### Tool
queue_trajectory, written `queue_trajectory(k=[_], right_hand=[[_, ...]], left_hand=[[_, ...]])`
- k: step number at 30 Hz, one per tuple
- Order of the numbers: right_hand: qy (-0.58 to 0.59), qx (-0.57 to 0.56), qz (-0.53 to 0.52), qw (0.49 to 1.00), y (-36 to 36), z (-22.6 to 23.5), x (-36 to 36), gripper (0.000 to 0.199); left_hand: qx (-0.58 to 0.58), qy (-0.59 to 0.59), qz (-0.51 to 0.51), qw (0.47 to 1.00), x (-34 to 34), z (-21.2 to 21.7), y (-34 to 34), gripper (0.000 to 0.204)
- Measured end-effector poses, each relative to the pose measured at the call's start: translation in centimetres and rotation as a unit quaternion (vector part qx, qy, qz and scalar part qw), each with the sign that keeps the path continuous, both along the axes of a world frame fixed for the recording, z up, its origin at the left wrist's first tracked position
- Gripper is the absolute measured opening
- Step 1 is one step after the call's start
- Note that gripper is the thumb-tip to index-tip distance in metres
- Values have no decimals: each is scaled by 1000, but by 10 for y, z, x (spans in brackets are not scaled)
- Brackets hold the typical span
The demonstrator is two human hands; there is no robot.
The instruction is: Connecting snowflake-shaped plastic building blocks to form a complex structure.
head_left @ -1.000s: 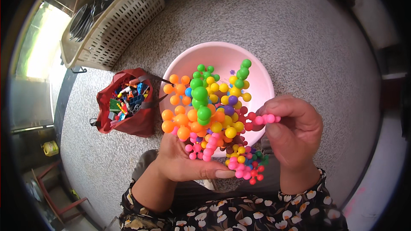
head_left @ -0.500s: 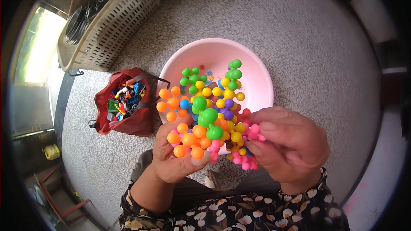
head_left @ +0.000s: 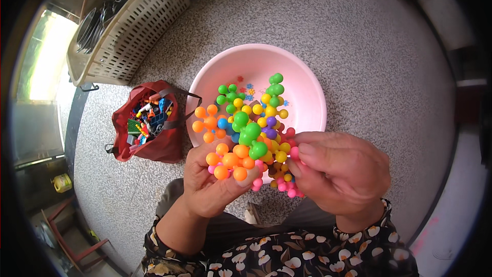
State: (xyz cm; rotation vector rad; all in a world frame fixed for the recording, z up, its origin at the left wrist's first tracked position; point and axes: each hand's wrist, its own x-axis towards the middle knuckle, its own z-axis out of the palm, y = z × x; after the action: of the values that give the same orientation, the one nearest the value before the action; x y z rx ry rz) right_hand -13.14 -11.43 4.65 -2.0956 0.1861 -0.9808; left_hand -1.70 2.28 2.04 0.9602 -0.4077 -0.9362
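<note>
A cluster of joined plastic ball-ended building pieces (head_left: 251, 133) is held up over the near part of a pink basin (head_left: 207, 74). Green, orange, yellow, purple, blue, brown and pink knobs make it up. Wrapped round its lower left is my left hand (head_left: 207, 179), the thumb pressed by orange and pink knobs. At the cluster's right side my right hand (head_left: 343, 172) pinches a pink piece (head_left: 295, 153) between thumb and fingers. Whether that piece is joined to the rest is hidden by the fingers.
Left of the basin stands a red fabric bag (head_left: 169, 146) full of mixed plastic blocks. A cream slatted basket (head_left: 136, 33) with metal kitchenware is at the far left. A yellow container (head_left: 62, 183) and a reddish wooden frame (head_left: 77, 241) lie toward the lower left.
My right hand has moved slightly left, with the pink piece closer in against the cluster. The cluster has turned a little, and its orange knobs on the left have shifted right.
</note>
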Motion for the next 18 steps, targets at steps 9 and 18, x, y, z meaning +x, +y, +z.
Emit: queue_trajectory(k=[9,18], right_hand=[[31,2,-17,999,-3,1,0,25],[17,46,11,999,-3,-2,2,23]], left_hand=[[8,-23,-22,999,1,-3,-2,29],[7,-11,-7,1000,-2,-6,-5,20]])
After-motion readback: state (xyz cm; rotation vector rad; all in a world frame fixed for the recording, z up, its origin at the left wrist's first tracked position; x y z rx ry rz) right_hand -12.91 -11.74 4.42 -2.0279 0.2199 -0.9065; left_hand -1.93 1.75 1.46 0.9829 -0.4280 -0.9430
